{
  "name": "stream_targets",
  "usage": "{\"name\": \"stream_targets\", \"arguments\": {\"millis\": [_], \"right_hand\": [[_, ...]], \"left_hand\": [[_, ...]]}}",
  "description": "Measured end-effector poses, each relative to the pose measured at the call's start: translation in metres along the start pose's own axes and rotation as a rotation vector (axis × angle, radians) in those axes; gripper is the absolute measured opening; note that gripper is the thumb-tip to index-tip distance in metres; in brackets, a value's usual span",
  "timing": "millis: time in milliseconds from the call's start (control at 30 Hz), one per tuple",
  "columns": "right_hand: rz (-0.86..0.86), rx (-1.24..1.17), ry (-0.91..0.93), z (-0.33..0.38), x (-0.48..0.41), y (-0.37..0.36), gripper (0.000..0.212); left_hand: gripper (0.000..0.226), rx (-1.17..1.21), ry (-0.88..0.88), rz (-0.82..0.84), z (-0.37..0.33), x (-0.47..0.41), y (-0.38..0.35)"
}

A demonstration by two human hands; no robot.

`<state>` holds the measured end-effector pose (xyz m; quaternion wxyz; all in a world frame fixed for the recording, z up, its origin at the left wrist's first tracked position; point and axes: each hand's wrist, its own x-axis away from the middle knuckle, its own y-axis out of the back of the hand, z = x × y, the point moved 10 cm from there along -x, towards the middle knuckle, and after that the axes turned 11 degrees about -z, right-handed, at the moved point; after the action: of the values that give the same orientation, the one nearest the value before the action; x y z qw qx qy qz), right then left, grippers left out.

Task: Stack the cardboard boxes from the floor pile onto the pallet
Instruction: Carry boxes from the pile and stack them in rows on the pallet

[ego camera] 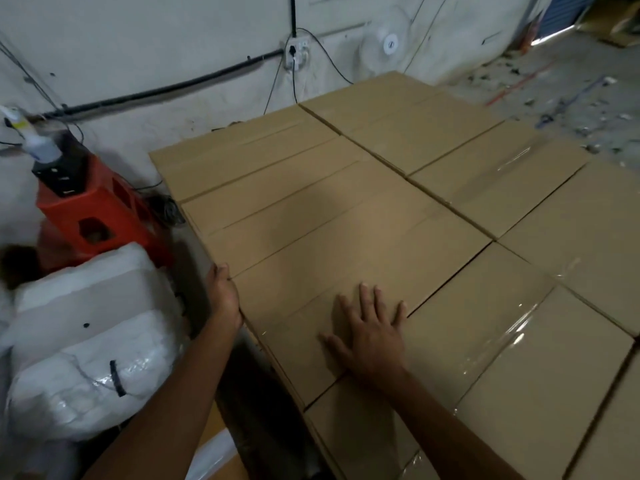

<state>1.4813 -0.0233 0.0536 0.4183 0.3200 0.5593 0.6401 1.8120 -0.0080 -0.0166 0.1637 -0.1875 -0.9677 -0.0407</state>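
A flat layer of cardboard boxes (502, 188) fills the middle and the right of the view. The boxes stand tight side by side, and the right and lower edges of the picture cut them off. Strips of clear tape shine on several tops. What carries them is hidden under them. Behind runs a grey wall (138, 46), and at far right is a dirty floor (571, 81) with small scraps that are too blurred to name.

At the left lies a big white wrapped bundle (86, 341), partly out of the frame. Behind it stands a red plastic stool (100, 213); the things on top of it are blurred. A white fan (388, 43) and a socket (296, 51) with cables are on the wall.

The nearest box (398, 258) at the left edge of the layer is touched by both hands. The right hand (370, 334) lies flat on its top, fingers straight and spread. The left hand (225, 296) is against its left side edge; its fingers are mostly hidden, so I cannot tell if they grasp or only press.
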Motion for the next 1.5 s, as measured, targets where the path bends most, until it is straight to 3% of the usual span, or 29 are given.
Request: {"name": "stream_targets", "arguments": {"millis": [233, 433, 700, 867, 1000, 1167, 1300, 1433, 1500], "right_hand": [[0.015, -0.022, -0.016, -0.001, 0.002, 0.003, 0.088], [0.071, -0.016, -0.008, -0.005, 0.007, 0.002, 0.083], [0.071, -0.002, -0.014, -0.006, 0.013, 0.001, 0.082], [0.045, 0.006, 0.01, -0.005, 0.028, 0.002, 0.08], [0.057, 0.015, 0.027, -0.003, 0.054, 0.0, 0.082], [0.061, 0.003, 0.082, -0.007, 0.097, 0.004, 0.09], [0.055, -0.014, 0.092, -0.014, 0.13, 0.009, 0.101], [0.081, 0.0, 0.086, -0.027, 0.163, 0.015, 0.101], [0.073, 0.007, 0.069, -0.036, 0.178, 0.02, 0.104]], "left_hand": [[0.028, 0.006, 0.064, 0.03, 0.014, -0.006, -0.003], [0.077, -0.057, 0.101, 0.059, 0.024, -0.003, -0.007], [0.06, -0.094, 0.076, 0.01, 0.006, 0.011, -0.007], [0.083, -0.036, 0.139, 0.051, 0.028, 0.006, -0.009], [0.071, -0.02, 0.142, 0.086, 0.028, 0.078, 0.004], [0.122, 0.026, 0.262, 0.228, 0.1, 0.142, 0.03], [0.103, 0.008, 0.332, 0.281, 0.115, 0.229, 0.052], [0.112, 0.003, 0.354, 0.229, 0.155, 0.252, 0.06], [0.105, 0.034, 0.37, 0.177, 0.162, 0.252, 0.057]]}}
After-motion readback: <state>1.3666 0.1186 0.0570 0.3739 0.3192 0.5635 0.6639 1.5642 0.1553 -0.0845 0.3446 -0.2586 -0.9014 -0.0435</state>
